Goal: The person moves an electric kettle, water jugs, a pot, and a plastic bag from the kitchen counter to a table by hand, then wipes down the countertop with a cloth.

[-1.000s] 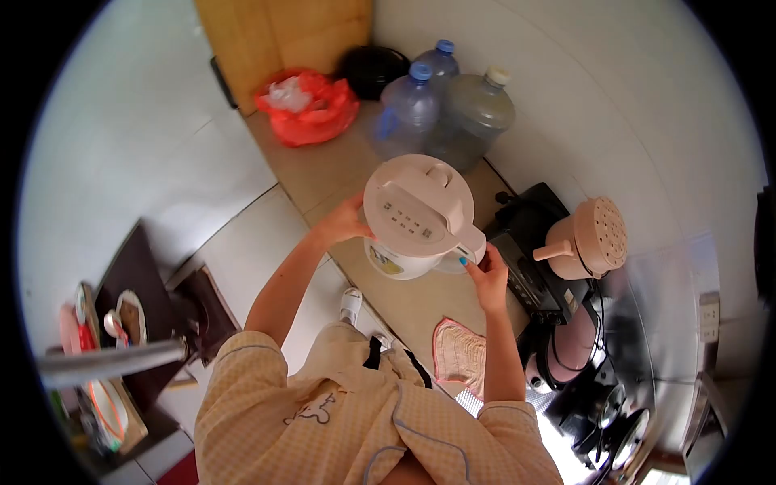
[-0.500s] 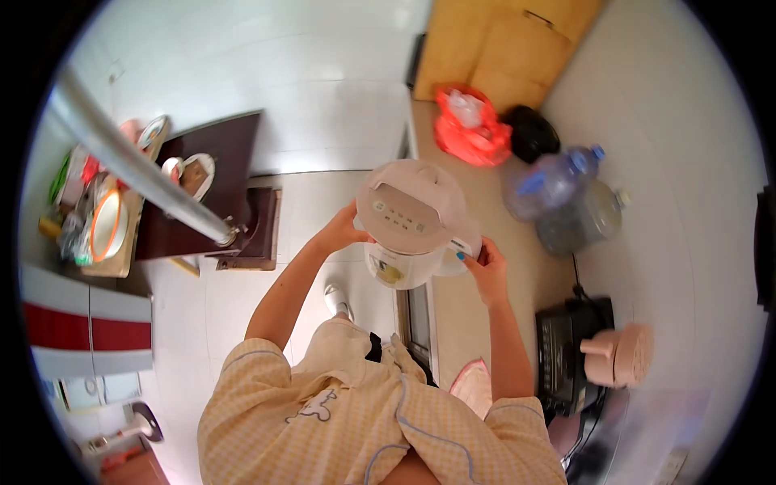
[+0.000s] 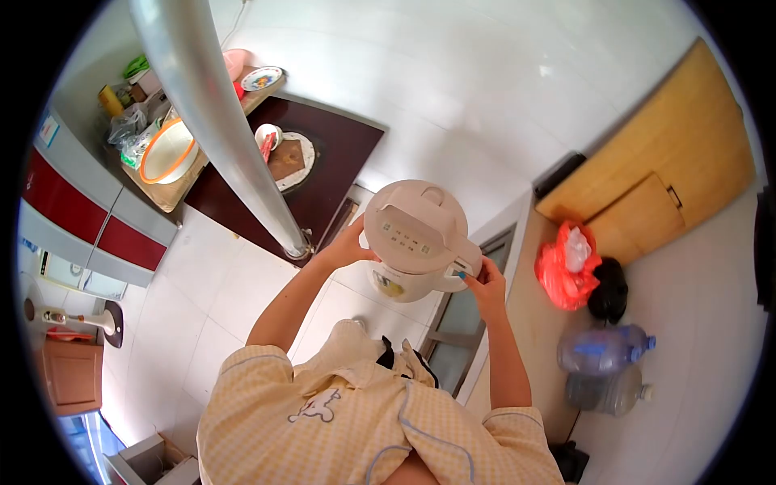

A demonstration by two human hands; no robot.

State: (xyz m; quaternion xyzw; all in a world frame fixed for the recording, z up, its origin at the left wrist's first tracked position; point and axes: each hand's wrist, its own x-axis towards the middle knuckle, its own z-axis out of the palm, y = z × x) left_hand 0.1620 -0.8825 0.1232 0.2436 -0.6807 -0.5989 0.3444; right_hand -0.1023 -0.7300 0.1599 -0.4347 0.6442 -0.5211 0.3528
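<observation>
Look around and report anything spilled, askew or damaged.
Nothing stands out. The lidded appliance, held between the left hand and right hand, looks intact with its lid on, and I see no obvious spill on the tiled floor.

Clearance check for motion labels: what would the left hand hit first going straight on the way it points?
The pink-lidded appliance. The left hand points into its side and is against it, so there appears to be no gap; depth beyond it is unclear.
</observation>
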